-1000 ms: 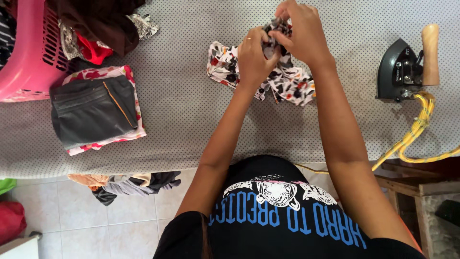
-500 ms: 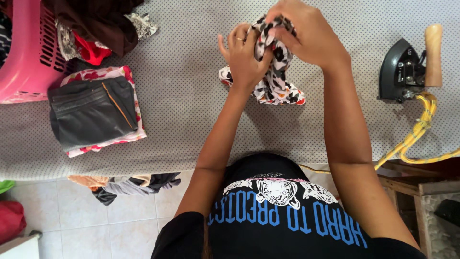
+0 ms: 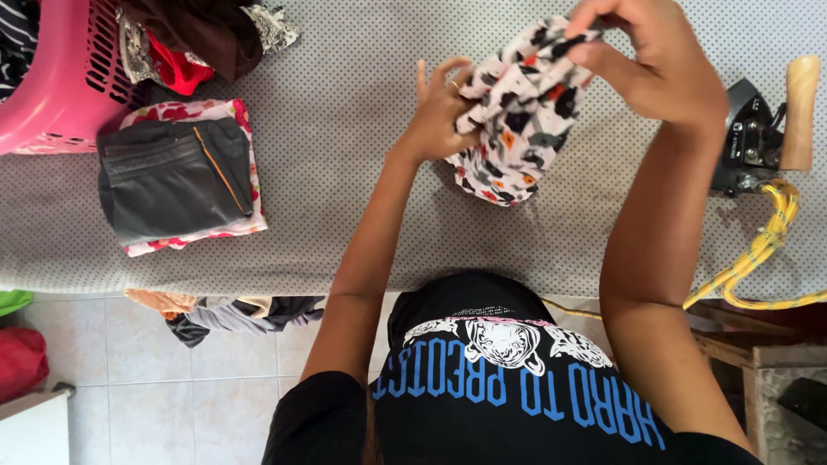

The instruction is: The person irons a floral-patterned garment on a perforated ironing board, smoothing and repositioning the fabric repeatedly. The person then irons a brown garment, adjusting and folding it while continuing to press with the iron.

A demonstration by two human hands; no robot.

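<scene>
This is a home laundry and ironing corner. A bench (image 3: 345, 172) padded with dotted grey cloth carries a pink laundry basket (image 3: 60, 95) heaped with clothes at its far left corner, a folded stack of garments (image 3: 177, 176) near its left edge, and an old iron (image 3: 762, 129) with a yellow cord (image 3: 758, 258) at its right edge. Below is a pale tiled floor (image 3: 172, 405).

Both hands lift a patterned cloth (image 3: 517, 112) above the dotted surface (image 3: 345, 172); the right hand (image 3: 655, 60) pinches its top edge, the left hand (image 3: 439, 112) grips its side. Well left of the fingers (image 3: 594, 53) lies a folded dark garment (image 3: 172, 176); a black iron (image 3: 762, 129) sits just right.
</scene>
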